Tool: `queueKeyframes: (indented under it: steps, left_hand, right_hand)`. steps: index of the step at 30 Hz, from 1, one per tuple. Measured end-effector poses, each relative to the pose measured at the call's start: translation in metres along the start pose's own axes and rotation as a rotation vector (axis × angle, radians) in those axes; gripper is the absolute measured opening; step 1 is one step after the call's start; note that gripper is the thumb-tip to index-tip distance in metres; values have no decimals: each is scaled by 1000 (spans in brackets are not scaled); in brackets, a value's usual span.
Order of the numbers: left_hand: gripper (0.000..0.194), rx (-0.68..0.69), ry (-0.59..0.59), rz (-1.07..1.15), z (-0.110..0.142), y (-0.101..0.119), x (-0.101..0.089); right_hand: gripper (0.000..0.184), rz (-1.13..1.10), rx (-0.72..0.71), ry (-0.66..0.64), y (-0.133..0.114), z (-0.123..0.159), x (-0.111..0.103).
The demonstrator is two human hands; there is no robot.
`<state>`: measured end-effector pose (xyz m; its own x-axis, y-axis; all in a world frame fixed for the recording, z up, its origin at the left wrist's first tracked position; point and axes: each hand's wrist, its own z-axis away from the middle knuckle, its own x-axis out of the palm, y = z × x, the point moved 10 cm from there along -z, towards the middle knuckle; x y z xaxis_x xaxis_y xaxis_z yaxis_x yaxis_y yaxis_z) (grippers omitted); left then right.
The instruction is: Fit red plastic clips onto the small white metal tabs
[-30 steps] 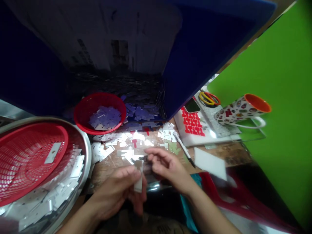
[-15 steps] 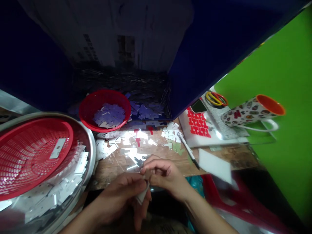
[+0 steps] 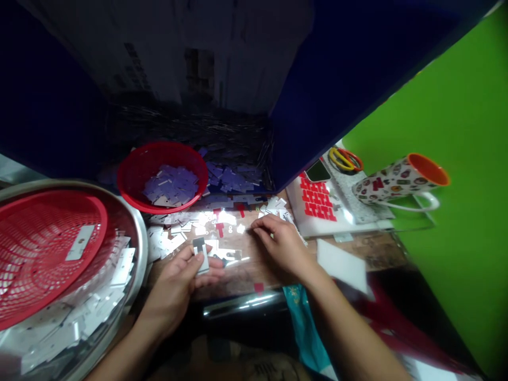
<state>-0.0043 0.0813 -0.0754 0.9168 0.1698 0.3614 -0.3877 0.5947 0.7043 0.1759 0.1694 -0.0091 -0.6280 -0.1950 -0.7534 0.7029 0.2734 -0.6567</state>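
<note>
Between the thumb and fingers of my left hand (image 3: 177,283) is a small flat metal plate (image 3: 204,265), light grey with a dark end. My right hand (image 3: 283,246) is over the wooden tabletop, thumb and fingertips pinched together. Whether anything is between those fingertips is too small to make out. Just left of them lie small shiny pieces and red T-shaped pieces (image 3: 220,230). Beyond my left fingertips, more metal plates (image 3: 232,254) rest on the wood. A pile of small pale plates (image 3: 273,206) lies behind my right hand.
A red bowl (image 3: 123,193) holds plates, inside a blue-walled box (image 3: 317,79). At left, a red strainer (image 3: 101,211) sits in a metal basin (image 3: 143,233) of plates. Right are a phone (image 3: 317,171), red T-pieces (image 3: 317,203), scissors (image 3: 345,160), a mug (image 3: 391,182) and a white pad (image 3: 343,264).
My hands, together half a second ago, have parted. The left moved up and left with the plate. The right let go of it and reached forward and right over the table.
</note>
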Motion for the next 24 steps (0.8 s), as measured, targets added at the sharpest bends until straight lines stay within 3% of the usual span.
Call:
queueKeyframes:
  steps: [6, 12, 24]
  left_hand:
    - [30, 113, 29, 66, -13, 9, 6]
    - [25, 188, 98, 146, -24, 10, -5]
    - [19, 165, 71, 203, -28, 11, -9]
  right_hand:
    - [14, 18, -67, -92, -27, -25, 32]
    - [7, 207, -54, -170, -37, -46, 66]
    - [6, 183, -35, -145, -30, -44, 73]
